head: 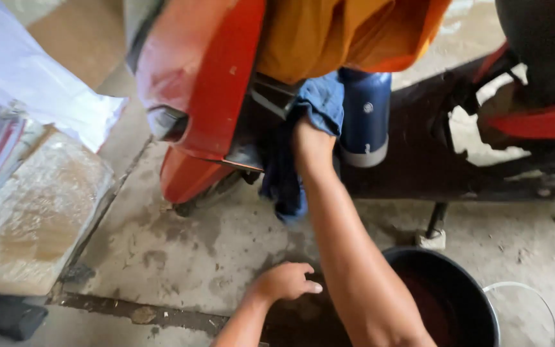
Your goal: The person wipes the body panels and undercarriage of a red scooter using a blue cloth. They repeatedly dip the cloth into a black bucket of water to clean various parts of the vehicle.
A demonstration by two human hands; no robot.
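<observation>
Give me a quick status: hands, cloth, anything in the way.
Right hand gripping blue cloth against red scooter. Left hand empty, resting low beside black bucket. Blue bottle hangs close beside cloth.

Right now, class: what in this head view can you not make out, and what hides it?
- Right hand: fingers buried in the blue cloth; grip unclear.
- Red scooter: top cut off by the frame edge.
- Black bucket: contents too dark; forearm covers its left rim.
- Left hand: palm faces down, underside hidden.
</observation>
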